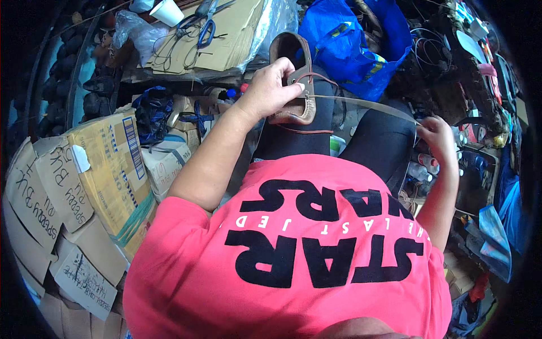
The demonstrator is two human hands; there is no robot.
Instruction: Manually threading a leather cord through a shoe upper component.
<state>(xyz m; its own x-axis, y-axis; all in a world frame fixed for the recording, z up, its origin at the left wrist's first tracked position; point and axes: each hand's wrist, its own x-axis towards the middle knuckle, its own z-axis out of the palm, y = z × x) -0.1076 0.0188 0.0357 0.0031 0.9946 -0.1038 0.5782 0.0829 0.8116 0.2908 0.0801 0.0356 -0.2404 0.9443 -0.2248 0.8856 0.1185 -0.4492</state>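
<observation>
A brown shoe [309,53] with an open top rests on my left thigh. My left hand [274,85] is closed on its side, thumb near the eyelets. A reddish-brown lace [316,75] loops from the shoe, and another stretch of it lies below across my leg. From the shoe's side a thin pale strand [367,104] runs to the right, slightly blurred; whether it is thread or lace I cannot tell. My right hand [435,133] pinches the far end of that strand above my right thigh.
Blue-handled scissors [206,34] lie on stacked brown cardboard [237,39] beside a white cup [166,12]. A blue bag [353,51] stands beyond my knees. Cardboard boxes [107,169] crowd the left; plastic bottles [419,171] and clutter fill the right.
</observation>
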